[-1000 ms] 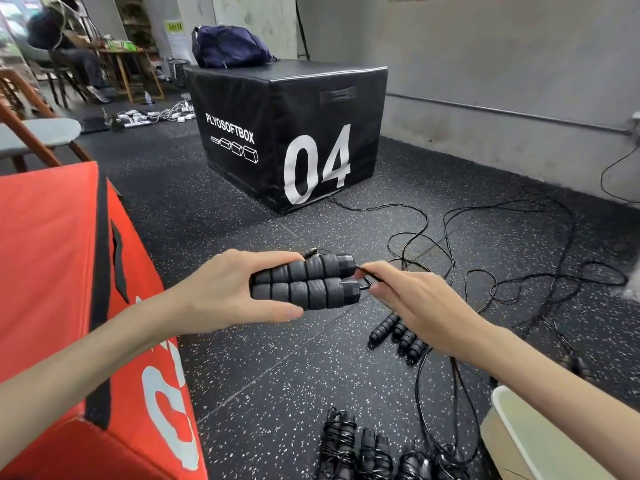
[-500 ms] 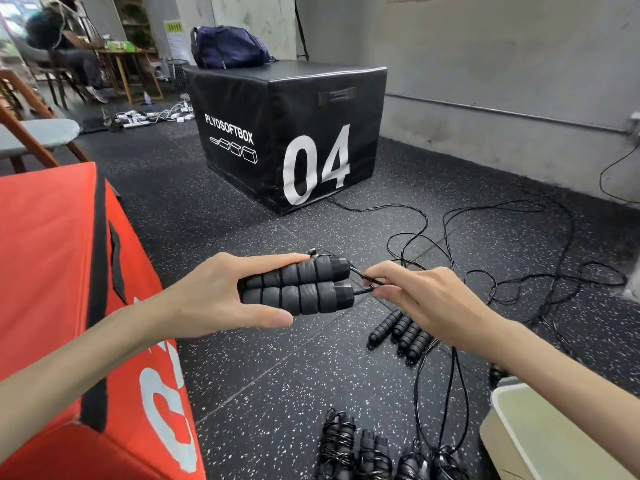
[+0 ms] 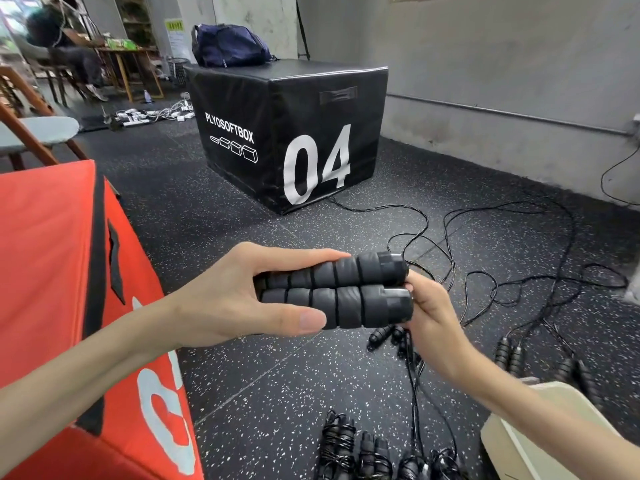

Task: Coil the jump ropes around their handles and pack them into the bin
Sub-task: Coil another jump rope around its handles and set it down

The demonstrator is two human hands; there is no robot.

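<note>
Two black ribbed jump-rope handles (image 3: 332, 292) side by side, level, rope (image 3: 485, 258) loose on floor, cream bin (image 3: 512, 441) lower right

Single head-worn wide-angle view, facing forward and down, close above floor (image 3: 242, 216)

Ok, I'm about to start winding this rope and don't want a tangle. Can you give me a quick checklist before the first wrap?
1. Two handles side by side, ends level: ok.
2. Left hand grips both handles: ok.
3. Right hand has the rope at the cap ends: cannot tell, the fingers hide it.
4. Loose rope free to feed: not ok, it lies looped with other ropes on the floor.
5. Bin close by: ok, at the lower right.
6. Coiled ropes clear of the hanging rope: cannot tell.
</note>
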